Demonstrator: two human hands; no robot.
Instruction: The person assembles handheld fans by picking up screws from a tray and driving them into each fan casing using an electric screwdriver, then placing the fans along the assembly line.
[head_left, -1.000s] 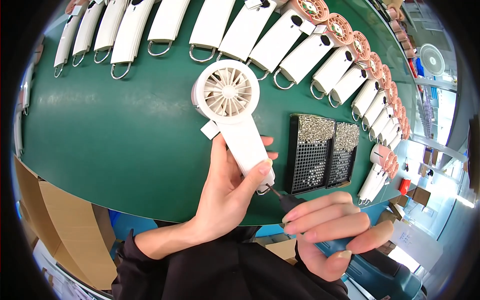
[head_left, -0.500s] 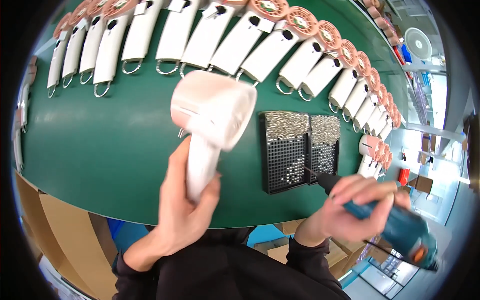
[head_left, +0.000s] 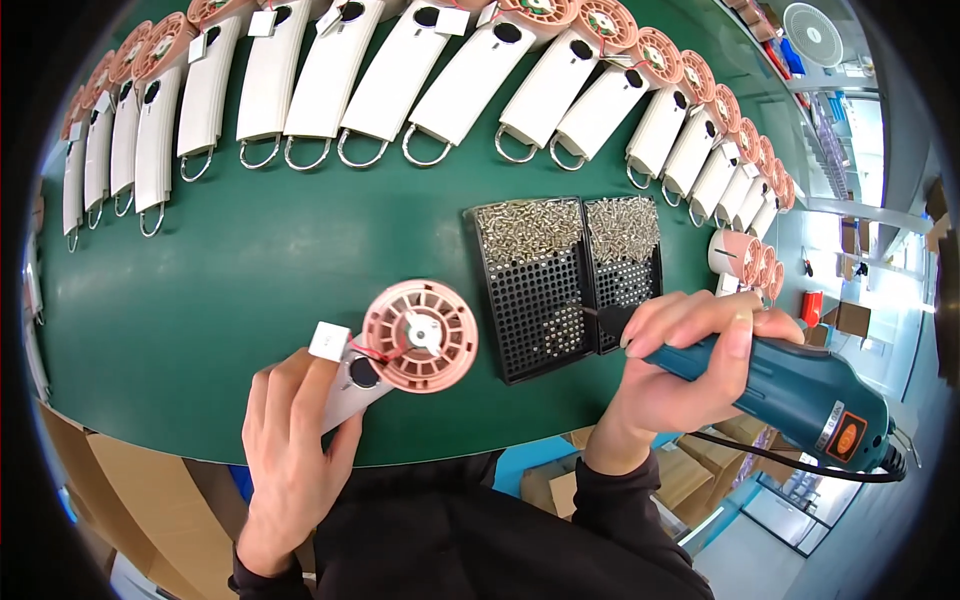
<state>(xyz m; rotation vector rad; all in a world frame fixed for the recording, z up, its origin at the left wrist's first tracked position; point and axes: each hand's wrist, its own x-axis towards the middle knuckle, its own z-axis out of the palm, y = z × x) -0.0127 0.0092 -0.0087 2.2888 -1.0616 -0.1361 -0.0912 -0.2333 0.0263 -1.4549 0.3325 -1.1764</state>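
Observation:
My left hand (head_left: pixel 290 440) is wrapped around the white handle of a partly assembled hair dryer (head_left: pixel 421 336) near the table's front edge. Its round pink slotted end faces up, with red wires and a small white square piece beside it; the fingers cover most of the handle. In my right hand (head_left: pixel 690 380) is a teal electric screwdriver (head_left: pixel 800 400), lying nearly level with its cord trailing behind. The screwdriver's dark nose points at two black screw trays (head_left: pixel 512 365), whose far parts hold heaped screws and whose holes hold some upright ones. The bit's tip is hard to make out.
A curved row of similar white-and-pink dryers (head_left: pixel 470 85) with wire loops lines the far side of the green table (head_left: pixel 200 300). More pink heads (head_left: pixel 735 255) stand at the right. Cardboard boxes (head_left: pixel 140 490) sit below the front edge; a white fan (head_left: pixel 813 35) is far right.
The hair dryer has come down toward me and turned, so its slotted end and wires now face up. The screwdriver has swung to a more level angle, its nose still by the trays.

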